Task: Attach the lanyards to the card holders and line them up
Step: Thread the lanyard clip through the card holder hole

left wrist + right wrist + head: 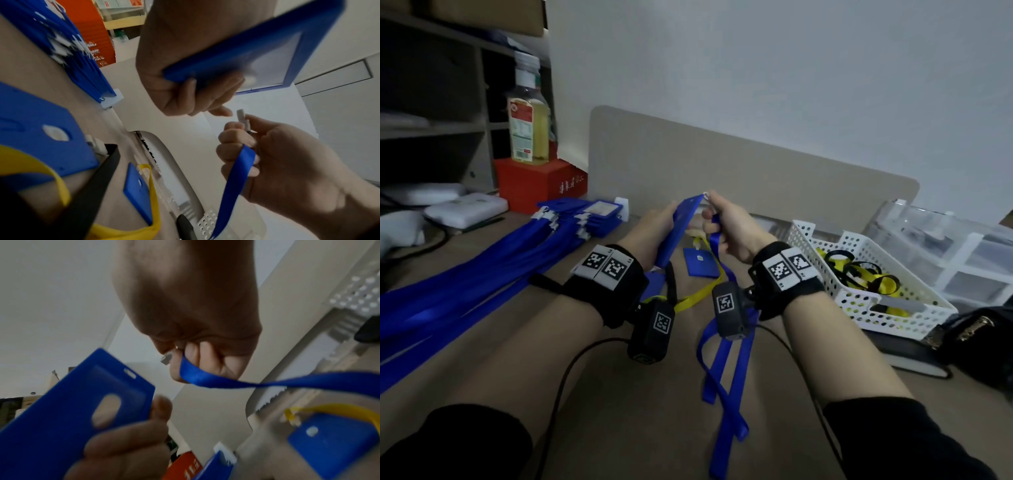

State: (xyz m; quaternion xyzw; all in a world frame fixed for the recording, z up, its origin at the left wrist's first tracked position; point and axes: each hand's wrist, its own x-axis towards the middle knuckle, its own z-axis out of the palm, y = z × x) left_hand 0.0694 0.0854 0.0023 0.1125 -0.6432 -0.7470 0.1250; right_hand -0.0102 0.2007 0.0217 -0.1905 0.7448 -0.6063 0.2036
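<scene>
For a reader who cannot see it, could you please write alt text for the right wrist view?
The right hand pinches the grey clip of a blue lanyard just above a blue card holder held by the left hand; clip and slot are apart. Another blue card holder with a yellow lanyard lies on the desk.

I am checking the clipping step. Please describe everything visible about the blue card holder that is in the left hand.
The blue card holder looks like rigid plastic, with a pale window on one face, an oval thumb hole on the other, and a small slot at its top edge. The left hand grips its lower part, tilted above the desk. The lanyard clip, pinched by the right hand, is not yet in the slot.
</scene>
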